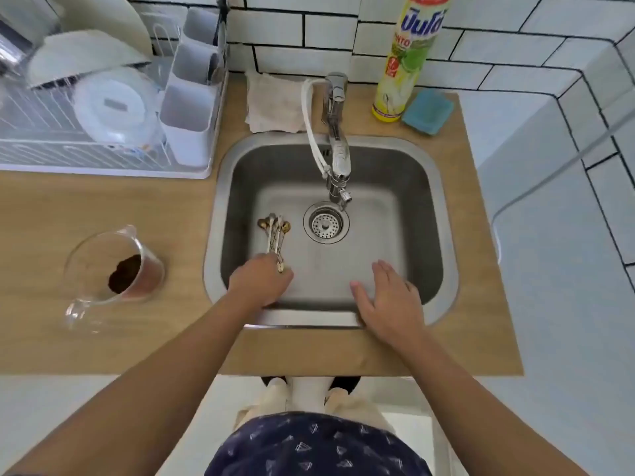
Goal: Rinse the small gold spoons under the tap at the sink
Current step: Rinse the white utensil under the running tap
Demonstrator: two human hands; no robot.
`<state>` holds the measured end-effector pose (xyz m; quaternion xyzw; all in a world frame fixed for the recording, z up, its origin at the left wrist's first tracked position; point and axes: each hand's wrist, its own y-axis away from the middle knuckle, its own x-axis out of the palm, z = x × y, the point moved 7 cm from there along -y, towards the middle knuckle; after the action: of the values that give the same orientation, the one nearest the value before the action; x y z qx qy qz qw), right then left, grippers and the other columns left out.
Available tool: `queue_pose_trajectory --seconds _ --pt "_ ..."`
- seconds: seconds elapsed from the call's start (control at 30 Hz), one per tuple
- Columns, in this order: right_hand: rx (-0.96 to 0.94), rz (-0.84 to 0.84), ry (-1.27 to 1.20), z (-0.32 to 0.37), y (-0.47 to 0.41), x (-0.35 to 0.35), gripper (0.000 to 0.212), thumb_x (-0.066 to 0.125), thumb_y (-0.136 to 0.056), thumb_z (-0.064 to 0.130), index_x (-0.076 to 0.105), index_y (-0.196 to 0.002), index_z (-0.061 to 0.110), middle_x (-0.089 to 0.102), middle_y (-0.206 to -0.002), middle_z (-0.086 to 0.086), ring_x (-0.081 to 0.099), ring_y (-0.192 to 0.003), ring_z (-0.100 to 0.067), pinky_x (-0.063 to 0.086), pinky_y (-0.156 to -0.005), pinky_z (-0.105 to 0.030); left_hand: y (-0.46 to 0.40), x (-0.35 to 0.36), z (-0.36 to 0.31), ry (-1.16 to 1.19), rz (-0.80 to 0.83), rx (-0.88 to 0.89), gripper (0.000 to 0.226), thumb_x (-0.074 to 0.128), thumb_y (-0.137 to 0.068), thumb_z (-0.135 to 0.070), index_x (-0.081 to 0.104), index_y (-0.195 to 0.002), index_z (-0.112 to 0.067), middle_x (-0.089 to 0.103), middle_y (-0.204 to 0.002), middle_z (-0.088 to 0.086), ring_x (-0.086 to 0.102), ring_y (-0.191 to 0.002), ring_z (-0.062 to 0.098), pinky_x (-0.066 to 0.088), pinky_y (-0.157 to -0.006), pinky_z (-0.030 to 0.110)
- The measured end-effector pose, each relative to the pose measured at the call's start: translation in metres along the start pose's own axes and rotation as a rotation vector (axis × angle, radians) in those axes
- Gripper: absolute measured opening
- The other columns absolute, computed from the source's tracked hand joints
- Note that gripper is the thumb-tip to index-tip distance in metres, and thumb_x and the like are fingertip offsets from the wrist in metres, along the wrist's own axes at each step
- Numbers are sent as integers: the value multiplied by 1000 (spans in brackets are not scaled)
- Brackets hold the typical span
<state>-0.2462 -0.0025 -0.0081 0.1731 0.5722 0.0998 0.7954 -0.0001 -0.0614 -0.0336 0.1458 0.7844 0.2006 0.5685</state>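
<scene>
The left hand (263,281) has its grip closed round the handle ends of the small gold spoons (275,235), a bundle whose bowls fan out ahead of the grip, their long axis running straight away from the person along the floor of the sink (439,207). From that grip the tap (338,166) stands ahead and to the right, its outlet above the drain (325,223), which lies just right of the spoon bowls; no water can be seen running. So the coming move likely turns on carrying the bowls a little forward and rightward to bring them under the outlet, the handles trailing back toward the person. The right hand (388,297) lies flat with fingers straight and relaxed, holding nothing, over the near right part of the basin, well right of the grip and the nearer of the two to the tap's lever. The sink is steel, set in a wooden counter (103,207). Left of the grip stands a glass jug (113,266) with dark grounds; farther ahead on the left is a dish rack (103,108), and beyond the tap a folded cloth (271,104), a detergent bottle (405,63) and a blue sponge (427,111) against white tiles.
</scene>
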Motion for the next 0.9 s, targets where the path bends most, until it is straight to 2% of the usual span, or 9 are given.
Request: queue_pose_trajectory --seconds 0.17,0.33,0.47,0.57,0.63,0.7,0.77,0.83,0.9 --pt "-20 -72 -36 3 -18 -8 63 37 -103 59 50 -147 17 54 -153 -2 49 -140 -22 29 -115 -41 -60 16 9 39 57 -112 26 47 -99 -22 58 -115 -5 61 -112 16 64 -98 34 56 -86 46" --pt "-24 -75 -46 2 -29 -8 58 38 -103 59 58 -140 20 63 -143 0 59 -130 -20 34 -110 -40 -85 37 19 5 -6 -188 23 46 -98 -12 57 -117 -8 58 -111 14 62 -98 35 53 -76 41" --pt "-10 -69 -162 -2 -32 -9 54 41 -103 58 61 -136 20 67 -136 2 65 -119 -18 43 -108 -42 -93 45 23 17 20 -210 23 55 -96 -11 60 -117 -5 60 -109 15 62 -97 34 45 -68 35" --pt "63 -85 -337 -9 -41 -22 44 50 -101 55 68 -124 22 74 -119 5 69 -98 -14 52 -92 -37 -91 44 24 18 31 -207 21 55 -96 -11 61 -115 -3 58 -100 12 61 -89 30 47 -66 34" --pt "115 -156 -494 -11 -54 -45 26 57 -99 49 72 -101 27 76 -95 8 67 -84 -12 48 -78 -30 -86 40 22 62 9 -190 19 52 -99 -15 60 -111 -3 57 -95 10 62 -85 29 50 -67 36" --pt "130 -253 -644 -5 -76 -79 25 59 -96 44 68 -79 28 73 -78 10 68 -79 -12 48 -73 -30 -77 33 15 94 -17 -138 21 48 -101 -17 58 -111 -2 61 -101 14 63 -89 30 53 -74 38" --pt "108 -298 -740 12 -105 -115 28 59 -95 44 69 -74 28 72 -73 12 66 -72 -8 49 -70 -29 -65 24 5 122 -30 -64 22 43 -104 -18 54 -112 -1 62 -107 18 62 -93 33 47 -76 39" --pt "83 -247 -862 38 -141 -140 29 59 -97 43 71 -78 25 72 -74 11 62 -69 -7 49 -69 -28 -51 15 -3 220 -20 -3 17 39 -106 -18 48 -108 -3 62 -98 16 58 -81 28 43 -68 40" --pt "73 -171 -943 67 -176 -156 31 58 -101 38 70 -79 21 70 -74 7 59 -65 -7 49 -68 -28 -36 8 -8 380 -18 48 17 36 -108 -20 43 -103 -6 64 -87 17 59 -72 28 47 -64 46"
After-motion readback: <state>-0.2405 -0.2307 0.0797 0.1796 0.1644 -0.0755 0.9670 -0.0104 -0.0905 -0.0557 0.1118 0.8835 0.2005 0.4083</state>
